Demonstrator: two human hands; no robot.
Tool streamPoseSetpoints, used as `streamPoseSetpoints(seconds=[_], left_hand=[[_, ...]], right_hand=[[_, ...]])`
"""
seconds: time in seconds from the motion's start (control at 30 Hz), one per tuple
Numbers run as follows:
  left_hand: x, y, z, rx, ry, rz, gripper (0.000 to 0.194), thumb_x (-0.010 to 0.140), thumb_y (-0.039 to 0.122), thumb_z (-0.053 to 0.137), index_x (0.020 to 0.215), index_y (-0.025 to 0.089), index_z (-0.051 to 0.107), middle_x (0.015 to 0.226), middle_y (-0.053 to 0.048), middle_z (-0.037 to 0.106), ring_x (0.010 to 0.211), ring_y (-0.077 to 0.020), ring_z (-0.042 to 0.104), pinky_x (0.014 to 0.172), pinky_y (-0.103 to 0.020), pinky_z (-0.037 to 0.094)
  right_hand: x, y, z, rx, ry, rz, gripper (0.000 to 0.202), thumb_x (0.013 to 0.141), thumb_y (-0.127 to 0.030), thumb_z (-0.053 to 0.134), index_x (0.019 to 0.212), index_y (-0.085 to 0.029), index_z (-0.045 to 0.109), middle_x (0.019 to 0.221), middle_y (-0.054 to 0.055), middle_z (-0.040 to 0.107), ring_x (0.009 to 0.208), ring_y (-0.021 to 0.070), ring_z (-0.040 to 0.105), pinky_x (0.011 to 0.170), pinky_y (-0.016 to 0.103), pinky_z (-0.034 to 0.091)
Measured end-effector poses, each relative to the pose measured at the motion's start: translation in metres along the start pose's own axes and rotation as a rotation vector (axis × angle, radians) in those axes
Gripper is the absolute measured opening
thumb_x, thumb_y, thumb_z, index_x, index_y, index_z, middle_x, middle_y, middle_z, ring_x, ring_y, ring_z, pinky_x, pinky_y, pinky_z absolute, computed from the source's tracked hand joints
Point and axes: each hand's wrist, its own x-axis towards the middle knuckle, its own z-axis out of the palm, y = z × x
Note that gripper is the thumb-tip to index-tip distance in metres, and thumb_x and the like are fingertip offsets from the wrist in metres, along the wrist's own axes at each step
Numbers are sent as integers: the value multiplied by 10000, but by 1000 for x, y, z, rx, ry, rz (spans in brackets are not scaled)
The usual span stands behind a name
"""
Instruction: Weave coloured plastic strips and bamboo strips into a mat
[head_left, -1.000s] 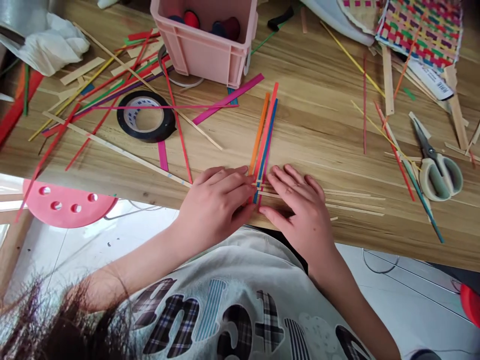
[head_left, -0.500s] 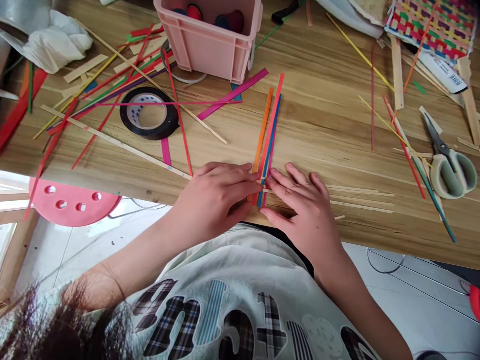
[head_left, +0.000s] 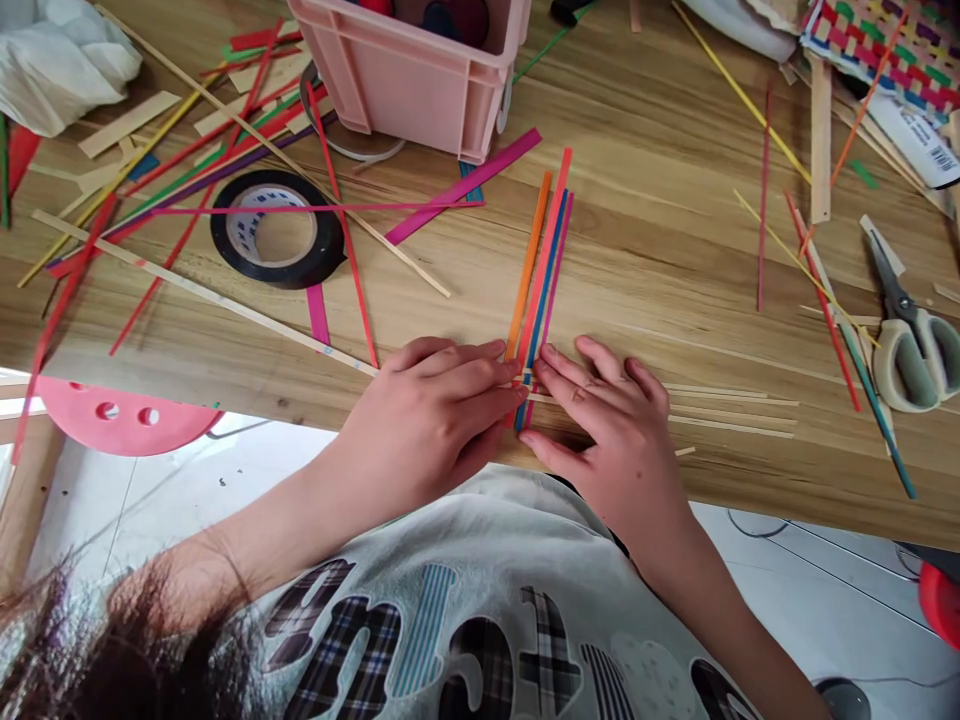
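Note:
Four upright coloured strips, orange (head_left: 529, 265), coral red (head_left: 545, 262), blue (head_left: 554, 268) and magenta (head_left: 559, 275), lie side by side near the table's front edge. Thin pale wooden strips (head_left: 739, 413) cross them at their lower ends and run out to the right under my fingers. My left hand (head_left: 439, 415) rests with outstretched fingertips on the crossing from the left, its thumb partly tucked below. From the right, my right hand (head_left: 611, 425) lies flat with fingers spread, fingertips touching the strips beside the magenta one. The crossing itself is partly hidden by my fingers.
Black tape (head_left: 322, 245) lies at left among loose coloured strips (head_left: 217, 150). Behind stands a pink bin (head_left: 420, 95). To the right are scissors (head_left: 915, 350), more strips (head_left: 825, 300), a white tube (head_left: 915, 135) and a woven colourful piece (head_left: 892, 45).
The view has shifted slightly, with the table things sitting a little differently in frame. The magenta strip now stands farther apart from the blue one. Both hands keep nearly the same pose.

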Motion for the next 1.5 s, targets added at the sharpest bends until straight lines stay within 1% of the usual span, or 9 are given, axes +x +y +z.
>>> streamPoseSetpoints(seconds=[0.27,0.47,0.57,0.63,0.7,0.8,0.9,1.03,1.5], left_hand=[[0,-1,-1,-13,-37,-17,210,929,223,552,1124,253,622,1254,10,669,1302,-194,527,1008,-383,394],[1,-1,0,-13,-24,-2,199,941,221,531,1110,253,632,1213,9,686,1275,-193,551,1001,-386,402],[0,-4,0,-43,-10,-2,229,935,231,544,1147,260,625,1218,1,680,1276,-196,551,989,-390,425],[-1,-6,0,-81,14,0,258,930,249,564,1183,252,615,1237,-14,674,1269,-195,558,990,-388,443],[-2,-7,1,-143,48,9,289,928,245,577,1216,231,599,1233,-31,679,1258,-188,566,1003,-377,457],[-3,-7,4,-238,170,-39,263,932,185,567,1193,165,603,1198,-74,686,1216,-169,589,1017,-337,478],[-3,-7,7,-177,259,-98,233,910,190,603,1132,128,635,1198,-111,669,1193,-211,591,1029,-372,485],[-1,-12,9,-67,193,-74,298,893,241,638,1175,146,630,1186,-93,673,1195,-256,578,1011,-422,491],[6,-16,1,-92,55,-135,231,890,289,643,1116,238,651,1144,-44,635,1085,-227,578,915,-395,478]], right_hand=[[3,2,-2,17,-27,-14,419,906,-422,591,1286,-245,587,1354,12,612,1363,248,461,1100,450,255],[6,5,-2,26,-31,-45,422,890,-427,617,1272,-247,595,1341,11,622,1362,254,463,1088,454,268],[5,8,-3,48,-27,-58,502,858,-446,657,1308,-245,566,1362,22,606,1368,260,458,1093,465,280],[4,9,-3,87,9,-66,508,846,-430,677,1302,-235,567,1352,32,615,1347,253,485,1094,460,303],[4,10,-2,115,71,-66,420,855,-371,676,1243,-226,603,1307,35,649,1301,240,534,1081,450,337],[6,9,0,104,137,-70,321,851,-288,678,1162,-221,640,1253,38,682,1244,243,578,1046,453,378],[8,8,1,106,143,-78,316,831,-266,697,1141,-225,647,1237,41,683,1223,248,584,1022,458,396],[9,8,1,127,140,-75,306,822,-261,709,1122,-238,650,1223,41,678,1217,241,580,1016,452,393],[11,7,-1,121,92,-30,288,798,-247,739,1079,-271,680,1220,21,666,1196,238,581,993,437,371]])
